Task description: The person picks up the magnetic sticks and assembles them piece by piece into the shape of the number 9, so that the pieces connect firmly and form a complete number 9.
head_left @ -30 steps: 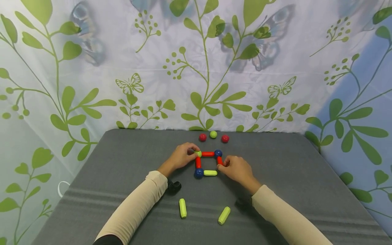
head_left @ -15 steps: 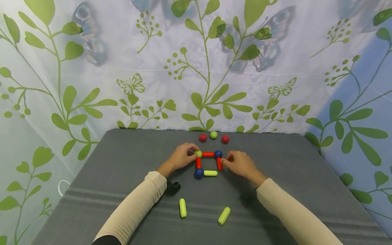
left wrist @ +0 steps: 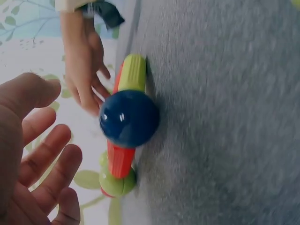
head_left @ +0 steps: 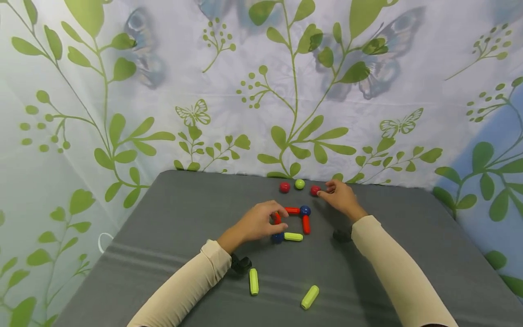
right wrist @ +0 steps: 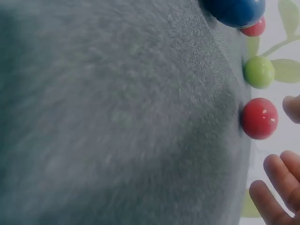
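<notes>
On the grey cloth lies a near-square of magnetic rods and balls. It shows red rods (head_left: 306,224), a yellow-green rod (head_left: 293,236), a far-right blue ball (head_left: 305,210) and a near-left blue ball (left wrist: 129,118). My left hand (head_left: 261,222) hovers over its left side with fingers loosely bent and nothing in them. It hides the corner's green ball (left wrist: 117,183) in the head view. At the back, my right hand (head_left: 342,198) reaches to a red ball (head_left: 315,190); in the right wrist view its thumb and fingers are spread apart beside that red ball (right wrist: 259,118).
Another red ball (head_left: 284,187) and a loose green ball (head_left: 300,184) sit in the back row. Two loose yellow-green rods, a left one (head_left: 254,281) and a right one (head_left: 310,297), lie nearer the front. A printed curtain (head_left: 245,136) hangs behind the table's far edge.
My right hand has left the right-hand red rod and moved back to the red ball. My left hand has let go of the green corner ball and come nearer. The head view has turned slightly left.
</notes>
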Demonstrator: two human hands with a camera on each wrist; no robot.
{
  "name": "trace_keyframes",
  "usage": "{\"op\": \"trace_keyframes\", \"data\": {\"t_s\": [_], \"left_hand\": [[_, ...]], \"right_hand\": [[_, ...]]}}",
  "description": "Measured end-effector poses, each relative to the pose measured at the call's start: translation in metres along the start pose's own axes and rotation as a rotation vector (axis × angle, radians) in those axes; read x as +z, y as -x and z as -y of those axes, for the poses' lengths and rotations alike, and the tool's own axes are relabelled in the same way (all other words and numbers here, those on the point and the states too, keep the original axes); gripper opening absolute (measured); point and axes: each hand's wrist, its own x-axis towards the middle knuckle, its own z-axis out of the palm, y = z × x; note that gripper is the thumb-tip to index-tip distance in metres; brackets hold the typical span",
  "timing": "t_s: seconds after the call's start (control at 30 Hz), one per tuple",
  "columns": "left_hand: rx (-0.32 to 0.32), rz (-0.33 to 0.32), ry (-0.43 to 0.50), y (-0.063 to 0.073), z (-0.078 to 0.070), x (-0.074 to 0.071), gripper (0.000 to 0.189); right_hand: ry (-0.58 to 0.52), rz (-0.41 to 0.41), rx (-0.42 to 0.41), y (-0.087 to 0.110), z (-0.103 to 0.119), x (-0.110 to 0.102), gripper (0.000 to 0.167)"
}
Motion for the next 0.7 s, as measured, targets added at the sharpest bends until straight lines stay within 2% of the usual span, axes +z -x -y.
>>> {"op": "trace_keyframes", "data": {"t_s": [0.1, 0.23, 0.4, 0.53, 0.7], "left_hand": [[0.032, 0.034, -0.049, 0.0, -0.005, 0.004, 0.027], [0.05, 0.066, -0.182, 0.0, -0.008, 0.009, 0.029], [0.063, 0.1, -0.325, 0.0, -0.009, 0.018, 0.03], [0.067, 0.109, -0.393, 0.0, -0.009, 0.022, 0.029], [0.055, 0.114, -0.445, 0.0, -0.007, 0.023, 0.028]], "right_hand": [[0.013, 0.006, 0.021, -0.006, -0.002, 0.004, 0.06], [0.036, 0.003, 0.044, -0.011, -0.003, 0.011, 0.059], [0.065, -0.026, 0.06, -0.012, -0.005, 0.018, 0.049], [0.066, -0.043, 0.062, -0.012, -0.005, 0.02, 0.042], [0.057, -0.025, 0.052, -0.01, 0.0, 0.019, 0.042]]}}
